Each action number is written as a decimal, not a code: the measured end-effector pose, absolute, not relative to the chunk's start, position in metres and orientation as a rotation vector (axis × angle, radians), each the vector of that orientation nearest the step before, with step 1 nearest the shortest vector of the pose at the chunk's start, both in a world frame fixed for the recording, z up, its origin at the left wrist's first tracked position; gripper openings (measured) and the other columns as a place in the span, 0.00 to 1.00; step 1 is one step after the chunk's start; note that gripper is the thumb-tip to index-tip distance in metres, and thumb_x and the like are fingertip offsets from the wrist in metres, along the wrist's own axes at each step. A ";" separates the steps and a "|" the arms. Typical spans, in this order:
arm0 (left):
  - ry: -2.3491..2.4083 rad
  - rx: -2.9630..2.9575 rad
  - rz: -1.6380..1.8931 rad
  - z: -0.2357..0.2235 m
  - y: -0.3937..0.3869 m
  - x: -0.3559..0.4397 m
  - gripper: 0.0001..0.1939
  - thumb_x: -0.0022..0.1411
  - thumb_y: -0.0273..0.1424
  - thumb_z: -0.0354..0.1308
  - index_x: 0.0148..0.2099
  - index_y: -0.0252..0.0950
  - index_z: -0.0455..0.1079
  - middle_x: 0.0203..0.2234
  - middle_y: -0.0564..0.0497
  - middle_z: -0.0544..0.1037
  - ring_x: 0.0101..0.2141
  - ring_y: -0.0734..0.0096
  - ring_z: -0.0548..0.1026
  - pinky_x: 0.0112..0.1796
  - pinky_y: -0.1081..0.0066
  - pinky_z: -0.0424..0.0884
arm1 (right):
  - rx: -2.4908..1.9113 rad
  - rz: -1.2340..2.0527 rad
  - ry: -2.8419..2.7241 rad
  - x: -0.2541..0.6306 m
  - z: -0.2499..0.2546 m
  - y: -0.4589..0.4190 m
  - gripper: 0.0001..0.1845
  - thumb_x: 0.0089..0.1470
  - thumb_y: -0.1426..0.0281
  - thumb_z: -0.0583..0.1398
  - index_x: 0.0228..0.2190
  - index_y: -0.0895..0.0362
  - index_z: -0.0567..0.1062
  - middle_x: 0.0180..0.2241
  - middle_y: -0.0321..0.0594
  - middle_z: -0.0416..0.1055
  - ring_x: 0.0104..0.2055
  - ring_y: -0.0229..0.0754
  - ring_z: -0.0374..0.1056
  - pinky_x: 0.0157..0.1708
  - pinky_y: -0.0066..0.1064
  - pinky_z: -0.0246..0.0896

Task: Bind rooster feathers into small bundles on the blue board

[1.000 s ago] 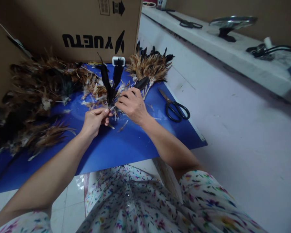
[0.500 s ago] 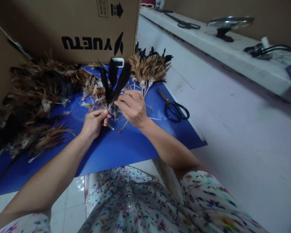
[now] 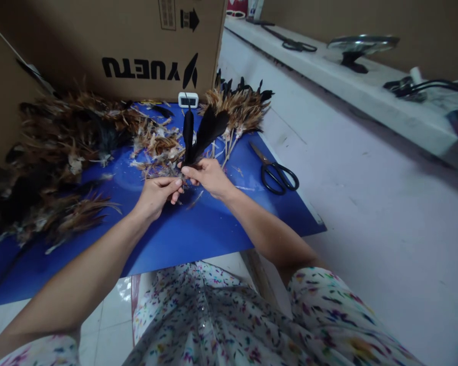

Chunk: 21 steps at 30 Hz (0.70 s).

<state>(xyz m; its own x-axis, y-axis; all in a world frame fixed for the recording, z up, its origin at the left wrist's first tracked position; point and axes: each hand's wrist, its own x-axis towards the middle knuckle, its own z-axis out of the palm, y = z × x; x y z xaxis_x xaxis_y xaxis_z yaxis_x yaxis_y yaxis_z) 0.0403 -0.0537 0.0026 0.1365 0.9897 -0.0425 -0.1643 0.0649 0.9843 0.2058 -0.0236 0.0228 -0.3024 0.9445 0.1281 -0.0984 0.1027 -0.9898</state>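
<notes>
Black feathers (image 3: pixel 208 129) stand up from between my two hands over the blue table surface (image 3: pixel 198 229). My right hand (image 3: pixel 209 178) is closed, its thumb and fingers pinching the feathers near their lower ends. Just left of it and lower, my left hand (image 3: pixel 160 195) pinches the base of the same feathers, where the quill ends are mostly hidden by the fingers. Behind my hands lie loose brown feathers and scraps (image 3: pixel 162 145). Farther right rest finished-looking bunches of brown and black feathers (image 3: pixel 240 109) on pale stems.
Black-handled scissors (image 3: pixel 277 175) lie at the table's right side. A large heap of brown and dark feathers (image 3: pixel 61 147) covers the left. A cardboard box (image 3: pixel 145 35) stands behind, with a small white digital device (image 3: pixel 188 100) before it. A ledge (image 3: pixel 309 66) holds a glass lid (image 3: pixel 362 46).
My right hand has come down and closed around the lower part of the black feathers. The feathers now lean more to the right, uncovering the white device. My left hand shifted slightly right.
</notes>
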 end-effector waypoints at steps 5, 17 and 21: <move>1.020 1.124 1.139 0.006 -0.056 0.041 0.17 0.44 0.41 0.75 0.25 0.31 0.78 0.13 0.51 0.71 0.14 0.80 0.64 0.16 0.78 0.59 | -0.935 1.387 -1.429 0.206 0.025 -0.024 0.25 0.39 0.51 0.72 0.19 0.60 0.73 0.14 0.29 0.63 0.18 0.28 0.56 0.20 0.24 0.52; 0.807 1.107 1.178 0.011 -0.058 0.043 0.18 0.45 0.39 0.75 0.36 0.33 0.81 0.25 0.49 0.79 0.17 0.79 0.70 0.20 0.76 0.68 | -0.825 1.670 -1.207 0.210 0.028 -0.022 0.24 0.42 0.54 0.73 0.21 0.61 0.72 0.17 0.34 0.70 0.17 0.26 0.56 0.17 0.22 0.50; 0.834 1.150 1.224 0.007 -0.057 0.042 0.16 0.47 0.38 0.75 0.34 0.33 0.81 0.23 0.50 0.79 0.16 0.79 0.70 0.20 0.76 0.68 | -0.773 1.726 -1.189 0.210 0.026 -0.022 0.25 0.40 0.54 0.73 0.20 0.62 0.73 0.17 0.34 0.70 0.17 0.26 0.57 0.17 0.21 0.51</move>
